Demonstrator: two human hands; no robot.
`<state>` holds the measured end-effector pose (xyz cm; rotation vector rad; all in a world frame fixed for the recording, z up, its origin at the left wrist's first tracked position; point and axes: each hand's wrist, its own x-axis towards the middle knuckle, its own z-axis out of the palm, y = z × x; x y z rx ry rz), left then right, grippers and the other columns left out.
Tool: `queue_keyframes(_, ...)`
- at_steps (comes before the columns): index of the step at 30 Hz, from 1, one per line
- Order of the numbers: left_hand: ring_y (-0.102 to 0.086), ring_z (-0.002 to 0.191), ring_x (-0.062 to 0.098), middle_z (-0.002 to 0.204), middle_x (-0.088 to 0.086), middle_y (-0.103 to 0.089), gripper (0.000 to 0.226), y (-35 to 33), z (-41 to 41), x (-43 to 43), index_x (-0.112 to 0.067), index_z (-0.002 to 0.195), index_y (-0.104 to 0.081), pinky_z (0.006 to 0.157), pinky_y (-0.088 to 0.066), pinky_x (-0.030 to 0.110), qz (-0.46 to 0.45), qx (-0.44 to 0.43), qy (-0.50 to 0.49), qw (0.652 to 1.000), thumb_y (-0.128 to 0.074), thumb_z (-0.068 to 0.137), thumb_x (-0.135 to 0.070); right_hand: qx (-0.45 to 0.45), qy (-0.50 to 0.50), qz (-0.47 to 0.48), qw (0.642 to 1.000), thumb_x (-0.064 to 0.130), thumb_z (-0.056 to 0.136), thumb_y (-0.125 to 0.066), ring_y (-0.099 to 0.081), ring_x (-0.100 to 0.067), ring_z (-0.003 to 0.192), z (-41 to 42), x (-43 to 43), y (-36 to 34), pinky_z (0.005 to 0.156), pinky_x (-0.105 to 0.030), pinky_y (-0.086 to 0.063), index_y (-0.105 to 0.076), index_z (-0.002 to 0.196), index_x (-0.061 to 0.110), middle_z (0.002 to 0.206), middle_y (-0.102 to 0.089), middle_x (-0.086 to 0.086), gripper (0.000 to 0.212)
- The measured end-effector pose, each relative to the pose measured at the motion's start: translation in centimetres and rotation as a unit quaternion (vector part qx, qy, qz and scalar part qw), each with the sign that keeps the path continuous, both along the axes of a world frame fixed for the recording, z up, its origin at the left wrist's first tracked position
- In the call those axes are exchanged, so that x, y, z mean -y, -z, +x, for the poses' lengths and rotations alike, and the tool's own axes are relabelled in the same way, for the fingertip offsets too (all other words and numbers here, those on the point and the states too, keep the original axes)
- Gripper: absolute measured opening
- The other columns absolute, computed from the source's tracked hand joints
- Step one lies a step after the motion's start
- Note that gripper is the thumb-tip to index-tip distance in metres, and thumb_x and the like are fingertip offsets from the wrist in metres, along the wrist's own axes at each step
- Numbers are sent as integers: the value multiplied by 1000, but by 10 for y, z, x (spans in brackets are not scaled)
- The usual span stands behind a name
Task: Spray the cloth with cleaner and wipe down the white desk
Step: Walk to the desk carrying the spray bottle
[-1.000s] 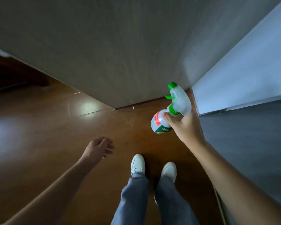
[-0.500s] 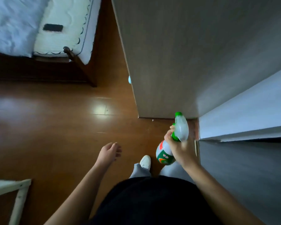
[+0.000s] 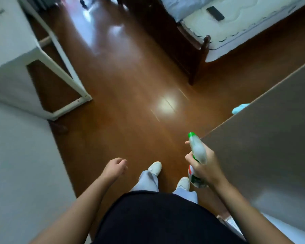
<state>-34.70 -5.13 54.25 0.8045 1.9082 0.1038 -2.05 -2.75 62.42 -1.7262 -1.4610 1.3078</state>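
Brown floorboards [image 3: 130,85] spread below us, our white desk [image 3: 12,55] at the left. Earlier only its leg showed. We grip the spray bottle [image 3: 198,152], pale with a green nozzle, in our right hand [image 3: 206,169], fingers curled round its neck, beside the cabinet [image 3: 262,147]. Our left hand [image 3: 115,167] hangs loosely curled, holding nothing.

A dark flat object [image 3: 215,13] lies on the mattress [image 3: 236,27] beside the glossy brown floor [image 3: 130,76].

blue object [image 3: 240,109] mostly hidden behind brown panel [image 3: 271,147], white desk [image 3: 7,41] cropped left
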Motion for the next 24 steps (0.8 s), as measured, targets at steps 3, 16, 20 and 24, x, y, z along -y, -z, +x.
queue_keyframes(3,-70,82,27,100,13,-75,24,5,-32,58,-7,101,-69,72,-56,37,-21,3,-185,982,-50,107,-20,7,-106,-36,994,4,85,-62,-59,-15,52,-29,-18,2,59,-30,-53,-66,107,30,59,-58,5,35)
queue_keyframes(16,-70,88,29,102,15,-74,23,41,-120,134,-3,110,-66,74,-52,39,-114,48,-492,862,-48,107,-18,-28,-333,-21,942,15,90,-68,-53,-13,56,-200,-107,-1,56,-32,-48,-66,103,24,69,-61,-4,15)
queue_keyframes(20,-72,91,27,103,11,-74,26,39,-143,55,-8,110,-68,70,-55,34,-84,75,-418,901,-49,108,-25,-16,-306,-27,952,12,88,-65,-57,-25,55,-223,-151,-4,55,-39,-52,-67,103,25,71,-63,-10,20)
queue_keyframes(24,-71,87,24,104,11,-74,25,27,-167,-50,-12,107,-69,67,-54,28,-20,98,-346,933,-50,108,-27,-5,-250,-31,968,3,85,-66,-59,-19,61,-229,-210,-3,59,-32,-52,-68,103,28,80,-67,-10,30)
